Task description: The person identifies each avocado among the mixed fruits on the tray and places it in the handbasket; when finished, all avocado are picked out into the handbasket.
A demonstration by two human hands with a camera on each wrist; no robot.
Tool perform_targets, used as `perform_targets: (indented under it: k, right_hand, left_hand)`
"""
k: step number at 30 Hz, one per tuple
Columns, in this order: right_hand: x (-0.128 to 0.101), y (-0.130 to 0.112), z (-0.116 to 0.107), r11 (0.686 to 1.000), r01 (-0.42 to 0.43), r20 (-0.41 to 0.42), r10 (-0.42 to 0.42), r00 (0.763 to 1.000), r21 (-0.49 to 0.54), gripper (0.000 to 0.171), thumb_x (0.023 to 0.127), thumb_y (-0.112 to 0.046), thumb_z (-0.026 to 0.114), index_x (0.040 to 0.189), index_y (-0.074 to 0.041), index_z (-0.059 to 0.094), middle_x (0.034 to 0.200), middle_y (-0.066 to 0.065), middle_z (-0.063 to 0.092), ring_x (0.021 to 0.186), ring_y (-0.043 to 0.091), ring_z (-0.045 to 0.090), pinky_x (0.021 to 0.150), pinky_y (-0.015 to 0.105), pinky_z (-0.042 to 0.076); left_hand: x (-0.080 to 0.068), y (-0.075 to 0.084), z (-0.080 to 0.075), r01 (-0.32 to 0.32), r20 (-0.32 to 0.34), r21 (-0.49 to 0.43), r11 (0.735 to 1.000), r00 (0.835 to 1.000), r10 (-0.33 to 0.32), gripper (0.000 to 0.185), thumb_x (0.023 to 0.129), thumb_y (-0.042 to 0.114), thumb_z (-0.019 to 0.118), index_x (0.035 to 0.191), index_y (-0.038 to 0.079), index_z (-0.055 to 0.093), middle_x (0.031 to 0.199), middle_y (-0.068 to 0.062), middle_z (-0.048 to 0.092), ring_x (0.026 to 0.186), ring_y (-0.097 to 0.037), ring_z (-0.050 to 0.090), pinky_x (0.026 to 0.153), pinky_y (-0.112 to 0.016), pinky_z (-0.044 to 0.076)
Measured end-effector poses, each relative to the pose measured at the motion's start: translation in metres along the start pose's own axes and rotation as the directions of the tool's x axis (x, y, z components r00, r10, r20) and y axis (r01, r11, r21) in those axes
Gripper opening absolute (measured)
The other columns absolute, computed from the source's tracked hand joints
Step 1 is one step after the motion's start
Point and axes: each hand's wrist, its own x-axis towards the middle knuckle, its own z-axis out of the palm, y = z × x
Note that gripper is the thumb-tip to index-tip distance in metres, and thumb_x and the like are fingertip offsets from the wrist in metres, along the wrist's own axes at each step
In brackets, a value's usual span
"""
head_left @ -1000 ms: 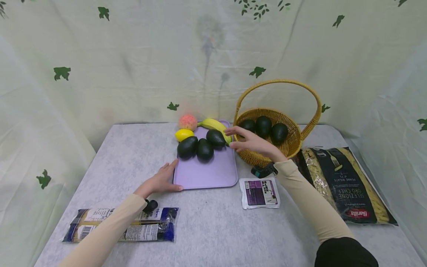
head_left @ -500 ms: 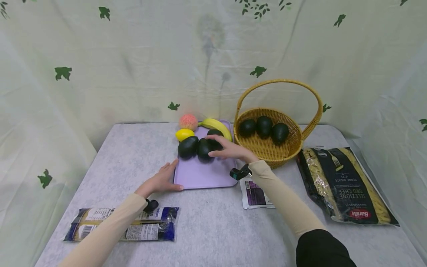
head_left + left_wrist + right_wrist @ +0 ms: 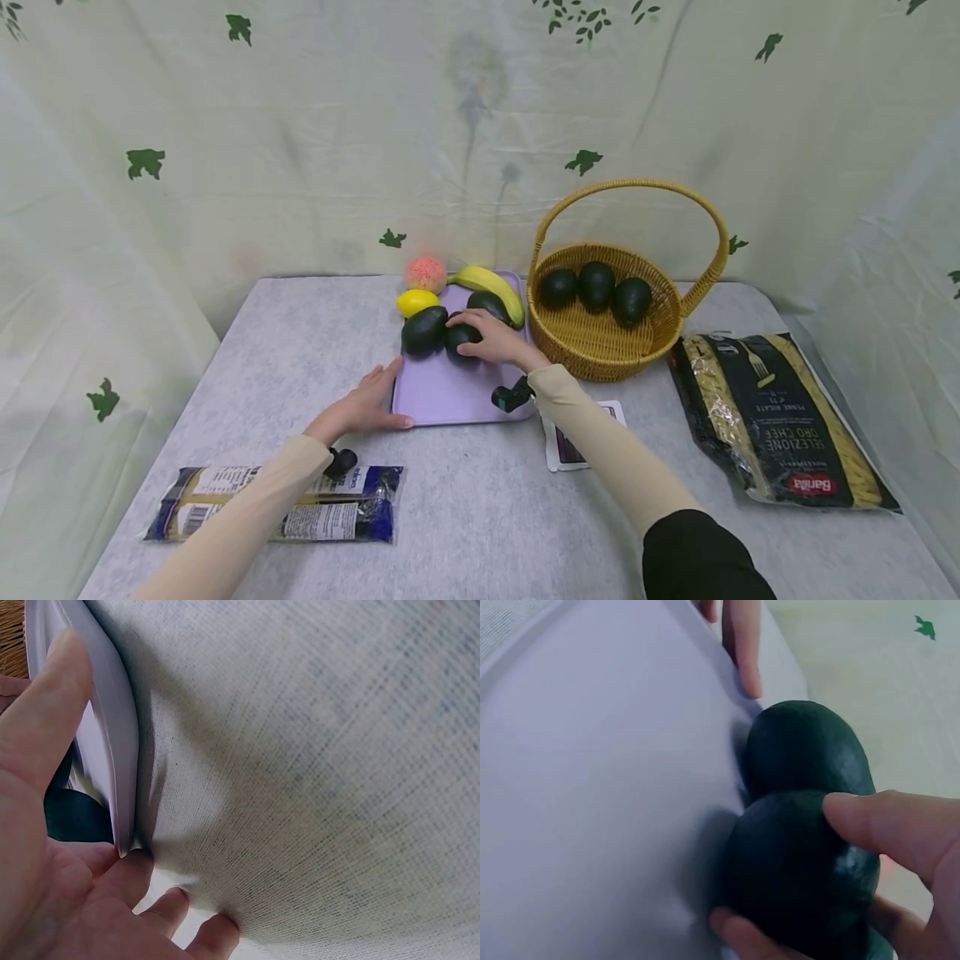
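Three dark avocados lie at the back of a lilac tray (image 3: 461, 396). My right hand (image 3: 480, 335) curls round the middle avocado (image 3: 457, 338); in the right wrist view the thumb and fingers wrap this avocado (image 3: 799, 874), which touches another avocado (image 3: 810, 750). The left avocado (image 3: 423, 329) and right avocado (image 3: 489, 304) lie free. My left hand (image 3: 366, 406) rests flat at the tray's front left corner, its thumb (image 3: 45, 712) along the tray rim (image 3: 112, 735).
A banana (image 3: 491, 287), a lemon (image 3: 415, 302) and a pink ball (image 3: 424, 273) sit at the tray's back. A wicker basket (image 3: 600, 337) holds three avocados. A pasta bag (image 3: 780, 417) lies right, a small packet (image 3: 566, 454) in the middle, another bag (image 3: 277, 504) front left.
My right hand has moved left from the basket's rim to the tray and closed round the middle avocado. The left hand has stayed at the tray's corner.
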Motion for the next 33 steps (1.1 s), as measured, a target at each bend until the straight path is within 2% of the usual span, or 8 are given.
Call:
perform_targets:
  k: [4, 8, 13, 15, 18, 24, 29, 33]
  right_hand:
    - [-0.004, 0.001, 0.001, 0.999, 0.037, -0.046, -0.036, 0.998, 0.025, 0.039, 0.086, -0.016, 0.060, 0.124, -0.013, 0.053, 0.137, 0.011, 0.037, 0.126, 0.023, 0.031, 0.101, 0.038, 0.029]
    - [-0.016, -0.001, -0.007, 0.991, 0.078, -0.071, -0.070, 0.995, 0.107, 0.038, 0.086, -0.014, 0.060, 0.124, -0.011, 0.053, 0.135, 0.011, 0.039, 0.125, 0.022, 0.033, 0.101, 0.038, 0.029]
    - [-0.033, 0.000, -0.024, 0.943, 0.065, -0.063, -0.046, 0.997, 0.326, 0.040, 0.088, -0.015, 0.058, 0.127, -0.014, 0.049, 0.137, 0.006, 0.034, 0.118, 0.024, 0.035, 0.083, 0.037, 0.047]
    - [-0.038, 0.005, -0.030, 0.921, 0.055, -0.065, -0.032, 0.997, 0.385, 0.041, 0.088, -0.018, 0.059, 0.128, -0.018, 0.048, 0.136, 0.003, 0.033, 0.116, 0.024, 0.036, 0.074, 0.034, 0.051]
    - [-0.051, 0.007, -0.044, 0.899, 0.054, -0.076, -0.023, 0.997, 0.434, 0.042, 0.088, -0.020, 0.059, 0.129, -0.021, 0.047, 0.138, 0.000, 0.029, 0.116, 0.024, 0.037, 0.077, 0.037, 0.050]
    - [-0.079, 0.020, -0.075, 0.805, 0.052, -0.076, -0.009, 0.997, 0.590, 0.047, 0.090, -0.017, 0.056, 0.134, -0.017, 0.041, 0.144, 0.000, 0.022, 0.117, 0.028, 0.041, 0.087, 0.047, 0.045]
    - [-0.107, 0.029, -0.102, 0.789, 0.022, -0.099, 0.050, 0.994, 0.614, 0.049, 0.092, -0.012, 0.051, 0.138, -0.010, 0.034, 0.142, 0.007, 0.023, 0.112, 0.033, 0.047, 0.090, 0.048, 0.041]
    - [-0.122, 0.042, -0.117, 0.761, 0.005, -0.129, 0.104, 0.986, 0.649, 0.049, 0.092, -0.010, 0.051, 0.138, -0.007, 0.032, 0.140, 0.012, 0.022, 0.112, 0.036, 0.044, 0.091, 0.052, 0.039]
  left_hand:
    - [0.000, 0.000, 0.000, -0.006, -0.002, -0.002, 1.000, 1.000, 0.006, 0.103, 0.076, 0.038, 0.070, 0.141, -0.007, 0.005, 0.146, -0.025, 0.006, 0.131, -0.044, 0.003, 0.103, -0.058, 0.009]
    - [-0.001, 0.002, -0.001, -0.002, -0.002, -0.006, 1.000, 1.000, 0.002, 0.103, 0.076, 0.038, 0.070, 0.141, -0.007, 0.006, 0.146, -0.025, 0.006, 0.131, -0.044, 0.003, 0.103, -0.058, 0.009]
    - [-0.001, 0.002, -0.001, 0.006, -0.003, -0.003, 1.000, 1.000, -0.006, 0.102, 0.075, 0.038, 0.071, 0.141, -0.008, 0.006, 0.146, -0.025, 0.007, 0.131, -0.044, 0.003, 0.103, -0.056, 0.009]
    - [-0.001, 0.002, -0.001, 0.006, -0.003, 0.000, 1.000, 1.000, -0.006, 0.102, 0.075, 0.038, 0.071, 0.141, -0.008, 0.006, 0.146, -0.025, 0.007, 0.131, -0.044, 0.003, 0.104, -0.056, 0.009]
    - [0.000, 0.002, -0.001, 0.004, -0.002, 0.000, 1.000, 1.000, -0.004, 0.103, 0.075, 0.038, 0.071, 0.141, -0.008, 0.006, 0.146, -0.025, 0.007, 0.131, -0.044, 0.003, 0.103, -0.057, 0.008]
    - [0.001, 0.001, 0.000, -0.007, -0.001, 0.005, 1.000, 1.000, 0.007, 0.103, 0.075, 0.040, 0.070, 0.141, -0.007, 0.006, 0.146, -0.025, 0.006, 0.131, -0.044, 0.002, 0.104, -0.056, 0.008]
    - [0.001, 0.000, 0.000, -0.017, 0.001, 0.007, 1.000, 1.000, 0.017, 0.103, 0.076, 0.040, 0.070, 0.141, -0.008, 0.005, 0.146, -0.025, 0.005, 0.131, -0.045, 0.002, 0.104, -0.056, 0.007]
    - [0.000, 0.001, -0.001, -0.019, 0.003, 0.006, 1.000, 1.000, 0.019, 0.103, 0.076, 0.039, 0.070, 0.140, -0.008, 0.005, 0.145, -0.026, 0.006, 0.130, -0.045, 0.002, 0.104, -0.056, 0.008]
